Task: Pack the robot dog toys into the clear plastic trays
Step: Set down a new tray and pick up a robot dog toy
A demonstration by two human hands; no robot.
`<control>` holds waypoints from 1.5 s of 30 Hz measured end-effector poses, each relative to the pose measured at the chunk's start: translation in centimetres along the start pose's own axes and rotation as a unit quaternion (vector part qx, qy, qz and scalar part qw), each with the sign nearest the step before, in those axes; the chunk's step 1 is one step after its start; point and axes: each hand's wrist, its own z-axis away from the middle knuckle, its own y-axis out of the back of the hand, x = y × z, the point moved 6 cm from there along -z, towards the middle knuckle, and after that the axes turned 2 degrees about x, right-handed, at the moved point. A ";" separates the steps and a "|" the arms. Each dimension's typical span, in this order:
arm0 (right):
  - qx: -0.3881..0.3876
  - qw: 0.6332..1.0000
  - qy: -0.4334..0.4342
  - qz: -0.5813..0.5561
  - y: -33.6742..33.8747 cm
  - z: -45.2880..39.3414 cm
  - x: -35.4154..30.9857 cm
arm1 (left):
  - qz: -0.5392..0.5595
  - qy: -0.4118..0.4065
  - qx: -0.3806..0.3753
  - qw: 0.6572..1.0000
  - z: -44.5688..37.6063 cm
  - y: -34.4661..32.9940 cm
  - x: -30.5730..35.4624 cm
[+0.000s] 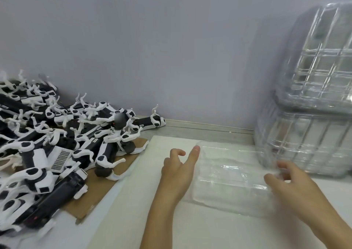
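A single clear plastic tray (228, 176) lies flat on the white sheet (144, 201) in front of me. My left hand (177, 172) rests at the tray's left edge, its index finger stretched out and touching the far left corner, the other fingers loosely bent. My right hand (291, 184) pinches the tray's right edge between thumb and fingers. A big heap of black-and-white robot dog toys (57, 144) lies at the left, partly on brown cardboard (99, 191). The tray holds no toy.
Two tall stacks of clear trays (314, 96) wrapped in plastic film stand at the right, close to my right hand. A grey wall (152, 48) runs along the table's back edge. One toy (152, 123) lies apart beside the wall.
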 end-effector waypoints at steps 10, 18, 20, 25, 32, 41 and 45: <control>0.090 0.993 0.053 -0.056 1.1 -0.3 -0.7 | -0.267 -0.174 0.256 0.912 -3.8 9.4 5.9; 0.101 0.991 0.049 -0.072 1.3 -0.5 -0.6 | -0.642 -0.062 0.084 0.760 -10.2 11.0 4.1; 0.104 0.990 0.051 -0.080 1.4 -0.5 -0.6 | -0.660 -0.102 0.121 0.735 -10.4 10.9 4.4; 0.111 0.987 0.055 -0.102 1.6 -0.4 -0.7 | -0.411 -0.199 0.224 0.861 -9.9 12.1 7.0; 0.134 0.980 0.097 -0.110 1.8 0.1 -1.9 | 0.148 -0.068 0.267 0.950 -7.6 11.5 8.9; 0.158 0.949 0.241 -0.126 1.6 2.5 -6.1 | 0.506 -0.040 0.163 0.846 1.4 0.8 5.5; 0.027 0.959 0.199 -0.202 -0.3 2.9 -7.6 | 0.471 -0.086 0.136 0.867 3.3 -2.5 6.6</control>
